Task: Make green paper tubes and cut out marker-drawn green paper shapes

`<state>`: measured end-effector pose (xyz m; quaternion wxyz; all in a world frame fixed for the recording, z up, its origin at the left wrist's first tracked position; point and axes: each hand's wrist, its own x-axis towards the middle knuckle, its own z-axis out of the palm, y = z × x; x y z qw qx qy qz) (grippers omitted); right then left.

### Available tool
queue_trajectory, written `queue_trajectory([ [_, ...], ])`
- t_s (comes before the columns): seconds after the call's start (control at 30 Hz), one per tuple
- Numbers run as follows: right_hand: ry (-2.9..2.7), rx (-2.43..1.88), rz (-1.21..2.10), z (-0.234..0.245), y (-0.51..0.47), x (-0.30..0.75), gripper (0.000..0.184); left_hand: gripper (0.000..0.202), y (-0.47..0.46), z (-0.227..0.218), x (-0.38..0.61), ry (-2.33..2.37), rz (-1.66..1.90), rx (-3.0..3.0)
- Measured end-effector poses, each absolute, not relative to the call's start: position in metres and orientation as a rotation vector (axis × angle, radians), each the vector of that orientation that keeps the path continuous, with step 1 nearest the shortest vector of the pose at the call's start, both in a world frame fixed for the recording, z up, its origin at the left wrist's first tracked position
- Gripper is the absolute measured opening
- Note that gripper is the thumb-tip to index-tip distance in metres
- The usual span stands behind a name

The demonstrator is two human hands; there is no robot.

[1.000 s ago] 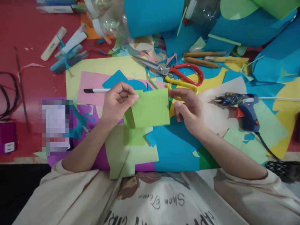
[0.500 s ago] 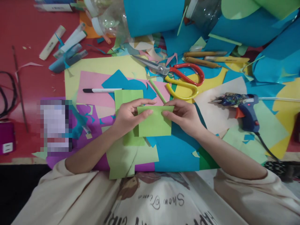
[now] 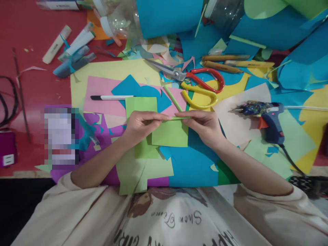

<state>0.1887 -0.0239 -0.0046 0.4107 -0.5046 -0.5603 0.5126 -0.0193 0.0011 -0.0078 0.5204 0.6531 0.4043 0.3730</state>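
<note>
A light green paper piece hangs between my hands, its upper edge rolled or folded into a narrow strip. My left hand pinches that edge at the left, thumb and fingers together. At the right end my right hand pinches the same edge. Just beyond my right fingertips lies a thin green paper roll. Under my left hand is another green paper sheet, resting on blue and pale green paper. A black-capped white pen lies to the left of it.
Scissors with red and yellow handles lie beyond my hands. To the right rests a glue gun with its cord trailing toward me. Markers, a clear bottle, brown sticks and paper scraps cover the far side.
The green paper's top edge has turned over between my fingers, and my fingers have straightened along it. Both hands stay in nearly the same place.
</note>
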Motion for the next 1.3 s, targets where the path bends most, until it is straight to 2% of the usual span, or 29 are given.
queue_trajectory([
  [0.2, -1.468, -1.331, 1.290, -0.002, -0.024, 0.188, 0.029, 0.025, 0.000, -0.011, -0.020, 0.876, 0.878, 1.660],
  [0.57, -1.519, -1.282, 1.230, 0.000, -0.025, 0.184, 0.016, 0.030, 0.001, 0.000, -0.019, 0.980, 0.739, 1.578],
  [0.7, -1.523, -1.293, 1.211, 0.000, -0.025, 0.185, 0.016, 0.032, 0.000, -0.002, -0.018, 1.057, 0.727, 1.619],
  [1.0, -1.603, -1.277, 1.142, -0.003, -0.025, 0.186, 0.019, 0.022, 0.001, 0.000, -0.018, 1.058, 0.775, 1.773],
  [1.3, -1.598, -1.258, 1.125, -0.003, -0.025, 0.186, 0.014, 0.023, 0.001, 0.000, -0.018, 1.087, 0.746, 1.782],
])
